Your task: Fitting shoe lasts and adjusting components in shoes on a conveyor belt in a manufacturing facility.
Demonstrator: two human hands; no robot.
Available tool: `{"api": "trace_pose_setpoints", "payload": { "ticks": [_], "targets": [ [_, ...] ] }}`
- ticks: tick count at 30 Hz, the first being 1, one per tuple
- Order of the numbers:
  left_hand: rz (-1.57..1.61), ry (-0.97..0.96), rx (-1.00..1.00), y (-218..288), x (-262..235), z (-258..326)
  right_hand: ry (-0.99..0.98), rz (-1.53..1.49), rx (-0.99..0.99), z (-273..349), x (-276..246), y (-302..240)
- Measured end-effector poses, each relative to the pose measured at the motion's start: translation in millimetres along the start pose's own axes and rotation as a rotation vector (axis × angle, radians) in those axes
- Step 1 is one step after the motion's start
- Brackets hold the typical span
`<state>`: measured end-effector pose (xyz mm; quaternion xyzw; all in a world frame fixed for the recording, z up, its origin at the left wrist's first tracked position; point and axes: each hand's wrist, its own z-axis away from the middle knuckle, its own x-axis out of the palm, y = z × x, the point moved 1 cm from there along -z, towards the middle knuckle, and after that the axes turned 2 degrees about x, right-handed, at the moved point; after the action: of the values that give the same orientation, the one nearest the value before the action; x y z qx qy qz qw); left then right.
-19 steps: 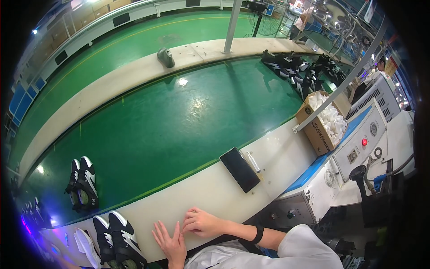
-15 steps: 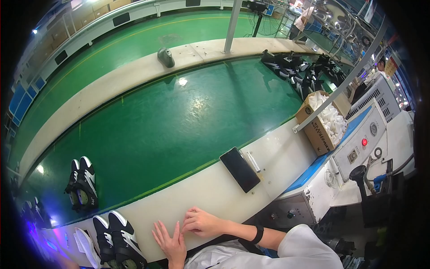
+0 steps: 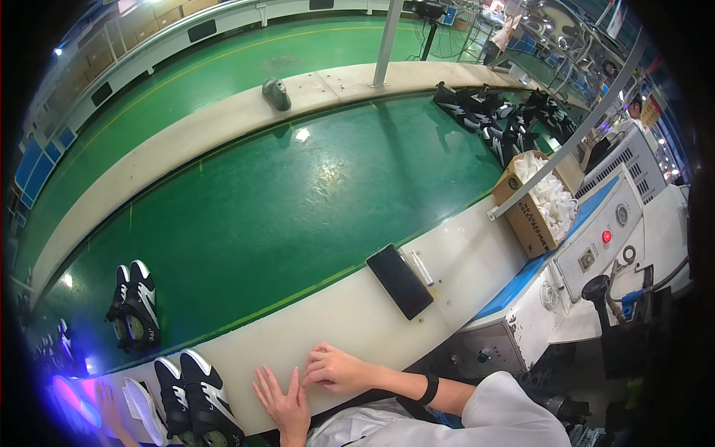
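Observation:
My left hand (image 3: pixel 284 406) lies on the white ledge (image 3: pixel 357 324) with its fingers spread and nothing in it. Just to its right, my right hand (image 3: pixel 335 371) rests with the fingers curled in, their tips close to the left hand's fingers. No object shows in it. A pair of black and white sneakers (image 3: pixel 195 395) stands on the ledge left of my hands. Beside that pair lies a white, shoe-shaped piece (image 3: pixel 145 410). Beyond the ledge, another pair of sneakers (image 3: pixel 135 309) stands on the green conveyor belt (image 3: pixel 298 216).
A phone (image 3: pixel 400 281) lies on the ledge to the right. Farther right are a carton of white stuffing (image 3: pixel 540 201) and a machine with a red button (image 3: pixel 607 236). A grey shoe last (image 3: pixel 276 94) sits on the far ledge. Another person's hand (image 3: pixel 112 410) is at lower left, near purple light.
The pair of sneakers on the belt has shifted slightly left. Another person's hand has come into clearer view at lower left. My own hands have stayed where they were.

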<state>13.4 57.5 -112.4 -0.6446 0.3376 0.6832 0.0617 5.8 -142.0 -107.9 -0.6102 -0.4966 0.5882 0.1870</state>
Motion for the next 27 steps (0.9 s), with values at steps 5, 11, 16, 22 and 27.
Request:
{"api": "trace_pose_setpoints", "payload": {
  "ticks": [5,11,16,22,27],
  "targets": [
    [0.011,0.003,0.008,1.1,0.2,-0.8,-0.002,-0.005,0.007,1.2,-1.6,-0.8],
    [0.005,-0.005,0.007,0.6,1.5,-0.6,-0.01,-0.01,0.01,0.4,-2.1,0.3],
    [-0.002,0.002,-0.004,1.1,-2.1,-1.0,0.001,-0.016,0.002,-1.9,-0.6,-0.1],
    [0.013,0.004,0.021,-1.0,-5.5,-0.6,-0.014,0.055,0.014,-2.0,-0.8,-1.9],
    [-0.017,0.044,0.005,-4.5,-3.8,3.1,-0.052,0.082,0.021,-4.6,0.2,-3.8]
  ]
}}
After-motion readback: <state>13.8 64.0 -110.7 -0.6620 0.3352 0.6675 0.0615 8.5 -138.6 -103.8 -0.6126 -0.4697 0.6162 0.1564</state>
